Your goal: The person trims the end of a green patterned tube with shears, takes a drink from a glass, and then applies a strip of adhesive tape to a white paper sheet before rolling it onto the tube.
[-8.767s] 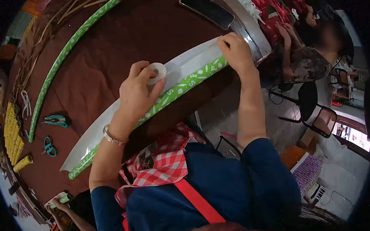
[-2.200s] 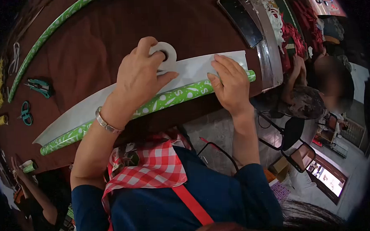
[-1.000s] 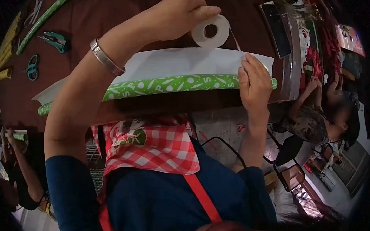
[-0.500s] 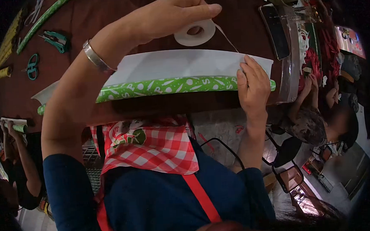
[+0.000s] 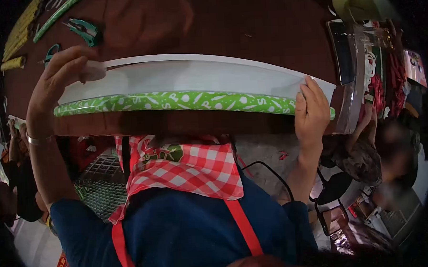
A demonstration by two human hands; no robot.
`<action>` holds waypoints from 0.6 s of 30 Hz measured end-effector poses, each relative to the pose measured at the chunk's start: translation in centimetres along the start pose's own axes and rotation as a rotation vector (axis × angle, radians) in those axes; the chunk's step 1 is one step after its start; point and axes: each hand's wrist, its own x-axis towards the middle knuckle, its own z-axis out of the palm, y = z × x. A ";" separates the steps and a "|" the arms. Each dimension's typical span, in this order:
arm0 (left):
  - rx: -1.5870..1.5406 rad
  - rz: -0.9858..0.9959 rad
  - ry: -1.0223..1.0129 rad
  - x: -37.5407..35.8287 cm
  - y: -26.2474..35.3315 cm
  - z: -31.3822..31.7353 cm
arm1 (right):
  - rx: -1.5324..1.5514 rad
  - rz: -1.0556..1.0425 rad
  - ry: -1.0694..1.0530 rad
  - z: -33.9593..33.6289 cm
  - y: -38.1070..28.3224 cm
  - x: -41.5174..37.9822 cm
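A roll of green wrapping paper (image 5: 184,100) with white carrot and letter prints lies across the table, its white underside (image 5: 183,75) partly unrolled on the far side. At the left, my left hand (image 5: 61,75) is closed on a roll of white tape (image 5: 94,71). From there a tape strip (image 5: 187,57) stretches along the sheet's far edge towards my right hand. My right hand (image 5: 313,110) rests at the paper's right end, fingers stretched out over the white sheet and thumb apart from them, by the end of the strip.
On the brown-covered table (image 5: 247,17) lie a green utility knife (image 5: 86,31), scissors (image 5: 53,51) partly behind my left hand, and yellow rolls (image 5: 14,63). A phone (image 5: 342,51) lies right, beside clear plastic (image 5: 355,96). Other people's hands work at both sides.
My left hand has swung from above the middle to the far left with the tape roll, drawing the strip out along the paper's far edge. My right hand stays at the paper's right end.
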 end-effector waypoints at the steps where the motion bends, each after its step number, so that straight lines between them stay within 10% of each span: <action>1: 0.005 -0.053 0.073 -1.6 -1.5 -0.8 | -0.010 -0.007 -0.015 -0.1 -0.1 0.0; 11: 0.096 -0.180 0.385 -7.9 -7.0 0.2 | 0.020 -0.033 -0.025 -0.1 -0.1 0.2; 18: 0.890 -0.083 0.650 -6.1 -7.4 2.5 | 0.017 -0.023 -0.064 -0.2 0.3 0.0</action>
